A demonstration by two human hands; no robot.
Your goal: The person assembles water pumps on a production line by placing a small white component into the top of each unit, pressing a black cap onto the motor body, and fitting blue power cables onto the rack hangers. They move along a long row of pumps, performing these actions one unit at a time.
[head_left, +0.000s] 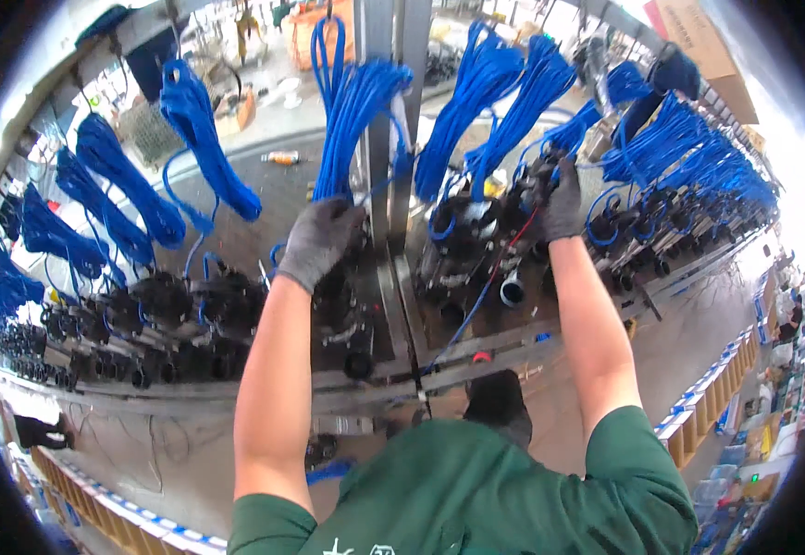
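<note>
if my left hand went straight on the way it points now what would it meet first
Most likely the hanging blue cable bundle just beyond the left hand, though depth is unclear and they may be touching.

On my feed the scene was bright overall, with the hardest glare at the right rim, where a white patch blew out all detail, and a smaller bright spot at the left. The background beyond the bench [273, 194] looked pale and washed out near the top. The blue cables [208, 148] showed strong colour, while the black machines [164, 301] below them sank into shade, and I could barely separate their parts. The forearms [275, 388] were well lit. The fisheye lens curved the bench's front edge and squeezed the clutter [749, 439] at lower right into tiny, indistinct shapes. Black filled the corners.
</note>
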